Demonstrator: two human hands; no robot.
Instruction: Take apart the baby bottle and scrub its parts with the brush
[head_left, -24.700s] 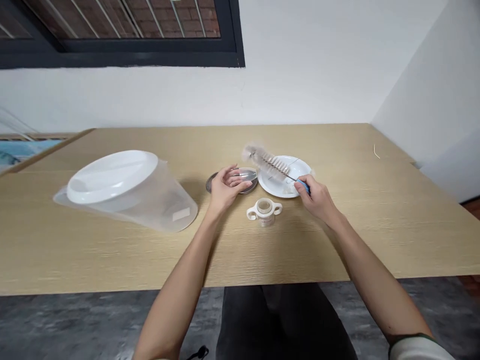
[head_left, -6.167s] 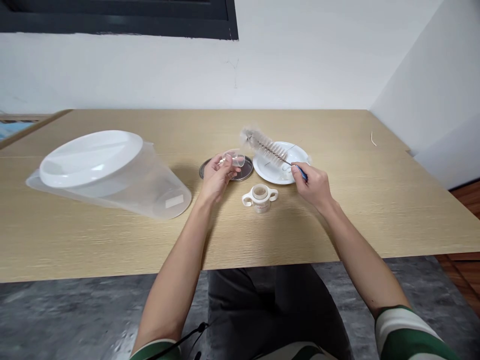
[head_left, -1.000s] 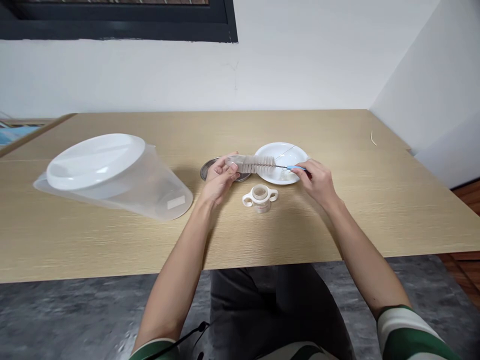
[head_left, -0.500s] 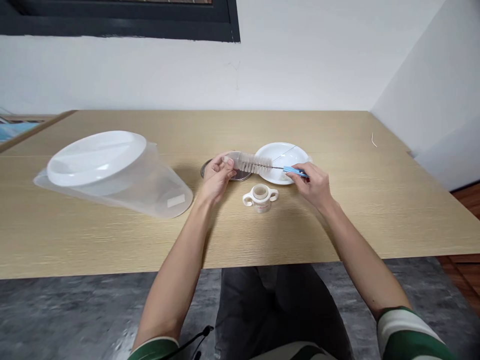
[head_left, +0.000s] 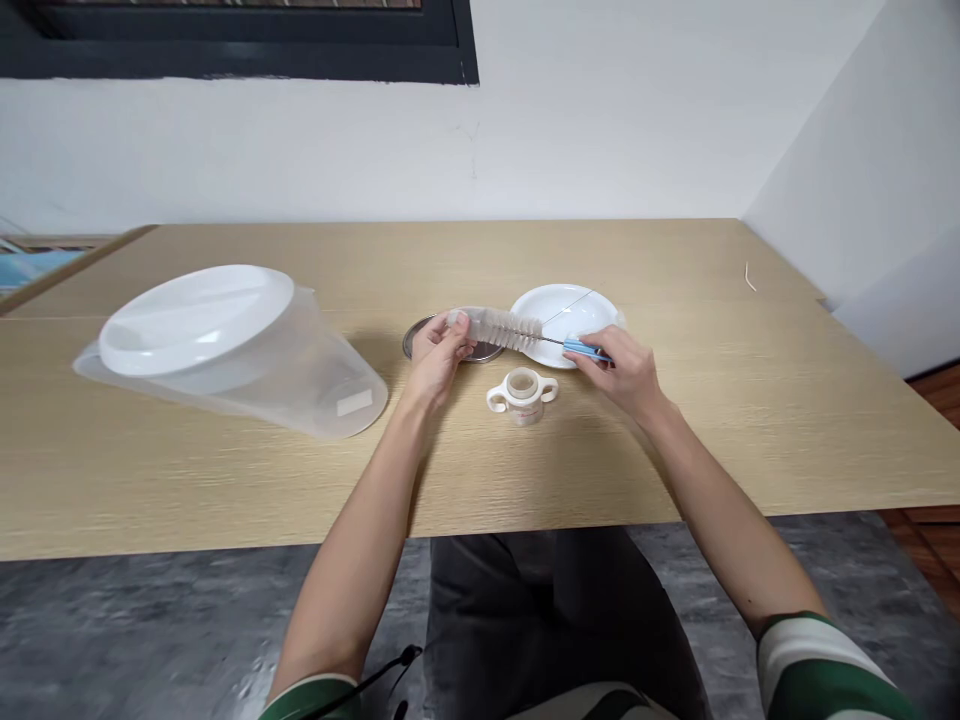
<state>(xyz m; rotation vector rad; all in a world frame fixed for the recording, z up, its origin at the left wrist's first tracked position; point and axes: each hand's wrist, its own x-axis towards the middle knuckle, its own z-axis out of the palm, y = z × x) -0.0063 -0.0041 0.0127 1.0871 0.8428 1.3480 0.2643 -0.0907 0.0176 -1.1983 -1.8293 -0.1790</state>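
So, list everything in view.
Brush: one, white and blue, centre
Clear piece: one, transparent, at brush
Handled cup: one, whitish, centre
Plate: one, white, behind brush
Metal dish: one, grey, beside plate
Jug: one, translucent white, left
Strip: one, whitish, right
Table: one, tan, middle
Window frame: one, dark, top
Walls: two, white, back, right
Floor: one, grey, bottom
Woodwork: some, brown, right
Cord: one, black, bottom
Unclear item: one, blue, left
Trousers: one, dark, bottom
Sleeves: two, green-white, bottom
Left hand: one, bare, centre
Right hand: one, bare, centre
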